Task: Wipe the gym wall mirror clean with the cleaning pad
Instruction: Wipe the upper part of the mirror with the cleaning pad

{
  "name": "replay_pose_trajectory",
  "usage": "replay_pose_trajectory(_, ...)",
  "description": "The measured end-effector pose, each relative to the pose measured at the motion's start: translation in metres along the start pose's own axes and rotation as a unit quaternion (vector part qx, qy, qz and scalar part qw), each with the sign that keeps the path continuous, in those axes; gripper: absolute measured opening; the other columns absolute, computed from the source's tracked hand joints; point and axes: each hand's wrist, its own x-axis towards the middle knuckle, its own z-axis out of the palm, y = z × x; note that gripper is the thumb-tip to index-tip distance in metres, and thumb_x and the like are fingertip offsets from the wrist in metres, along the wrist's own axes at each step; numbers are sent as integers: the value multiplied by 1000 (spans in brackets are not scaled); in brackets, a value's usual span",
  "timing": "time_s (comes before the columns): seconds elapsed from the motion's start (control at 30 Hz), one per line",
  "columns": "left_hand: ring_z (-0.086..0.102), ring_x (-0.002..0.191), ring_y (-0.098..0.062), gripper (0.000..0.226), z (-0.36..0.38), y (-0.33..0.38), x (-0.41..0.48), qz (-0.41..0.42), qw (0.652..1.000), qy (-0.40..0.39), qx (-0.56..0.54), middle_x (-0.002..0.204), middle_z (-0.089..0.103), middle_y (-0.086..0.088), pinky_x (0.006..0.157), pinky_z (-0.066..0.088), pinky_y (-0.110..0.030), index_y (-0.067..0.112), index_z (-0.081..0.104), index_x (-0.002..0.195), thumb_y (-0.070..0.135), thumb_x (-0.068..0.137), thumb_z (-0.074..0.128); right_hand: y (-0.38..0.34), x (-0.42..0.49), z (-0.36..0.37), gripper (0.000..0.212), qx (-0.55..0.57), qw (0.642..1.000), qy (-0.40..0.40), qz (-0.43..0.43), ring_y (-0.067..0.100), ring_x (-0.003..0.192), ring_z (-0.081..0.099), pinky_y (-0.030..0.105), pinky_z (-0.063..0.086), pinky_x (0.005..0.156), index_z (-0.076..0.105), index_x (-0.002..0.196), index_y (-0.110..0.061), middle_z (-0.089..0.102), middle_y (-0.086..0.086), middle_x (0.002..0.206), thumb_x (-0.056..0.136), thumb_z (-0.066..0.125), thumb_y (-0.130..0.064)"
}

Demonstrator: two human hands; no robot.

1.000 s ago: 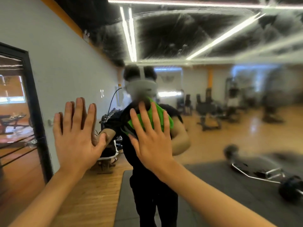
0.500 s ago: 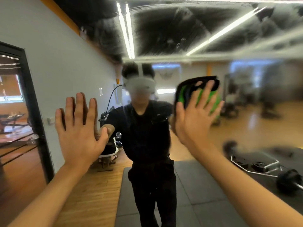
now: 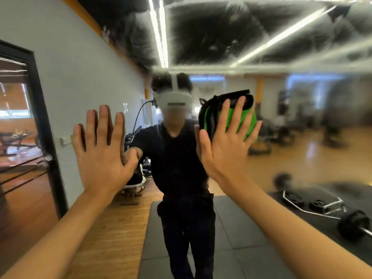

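Observation:
The gym wall mirror (image 3: 281, 121) fills the view and is smeared and hazy across its upper and right parts. My right hand (image 3: 225, 146) presses the green and black cleaning pad (image 3: 244, 117) flat against the glass at head height, fingers straight and spread over it. My left hand (image 3: 100, 154) lies flat on the mirror to the left, palm on the glass, fingers straight. Between the two hands the mirror shows a person in dark clothes.
A black door frame (image 3: 46, 137) stands at the mirror's left edge. The reflection shows a wooden floor, grey mats (image 3: 237, 244), a barbell with plates (image 3: 326, 210) at lower right and gym machines far back.
My right hand has slid the pad up and to the right across the glass, from chest height in the reflection to beside the head. The left hand stays pressed in place.

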Motion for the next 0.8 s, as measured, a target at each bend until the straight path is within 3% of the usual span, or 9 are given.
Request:
replay_pose_trajectory(0.1, 4, 163, -36, 82, -1, -2, 0, 7, 1000, -6, 6, 177, 0, -11, 130, -2, -54, 17, 17, 170, 53, 100, 38, -61, -16, 9, 80, 18, 995, -27, -99, 40, 159, -1, 65, 1, 125, 16, 166, -17, 5, 16, 173, 103, 16, -66)
replay_pose_trajectory(0.23, 3, 163, -35, 82, -2, -4, 0, 8, 1000, -9, 13, 177, 0, -10, 131, -1, -53, 19, 16, 170, 53, 99, 38, -21, -9, 7, 73, 13, 982, -24, -184, 31, 161, 1, 59, -1, 127, 18, 166, -26, 8, 10, 174, 104, 17, -64)
replay_pose_trajectory(0.4, 5, 163, -37, 81, -1, 0, 0, -3, 1000, 1, 5, 177, 4, -14, 130, 0, -55, 19, 15, 170, 52, 99, 38, 77, 5, -5, 75, -13, 999, 8, -41, 37, 159, 8, 68, 6, 123, 13, 166, -20, 8, 15, 173, 104, 12, -62)
replay_pose_trajectory(0.5, 6, 162, -38, 81, 0, 2, -1, -5, 1000, 4, 3, 176, 7, -15, 130, -2, -54, 18, 17, 170, 50, 99, 39, 45, 7, -1, 81, 6, 998, 29, 59, 40, 159, 4, 69, 6, 123, 13, 166, -16, 5, 17, 173, 102, 10, -66)
replay_pose_trajectory(0.53, 5, 162, -38, 82, 0, 1, 0, -6, 1000, 5, 5, 176, 7, -15, 130, -2, -54, 18, 17, 170, 51, 99, 39, 20, 6, 2, 82, 9, 998, 28, 56, 40, 159, 4, 68, 5, 123, 15, 166, -15, 3, 17, 173, 101, 14, -66)
replay_pose_trajectory(0.67, 5, 163, -36, 83, -1, -2, 0, 6, 1000, 0, 11, 177, 5, -14, 130, -2, -52, 18, 16, 170, 55, 99, 39, -47, -44, 22, 68, 25, 982, -7, -188, 33, 160, 5, 60, 8, 127, 23, 165, -20, 8, 10, 173, 106, 30, -53)
replay_pose_trajectory(0.8, 5, 163, -36, 85, -1, -4, 0, 6, 1000, -3, 15, 177, 7, -14, 131, -3, -52, 20, 15, 170, 49, 96, 44, 22, -103, 30, 67, -55, 932, -44, -355, 27, 160, 9, 54, 11, 128, 20, 166, -24, 11, 5, 174, 106, 40, -47)
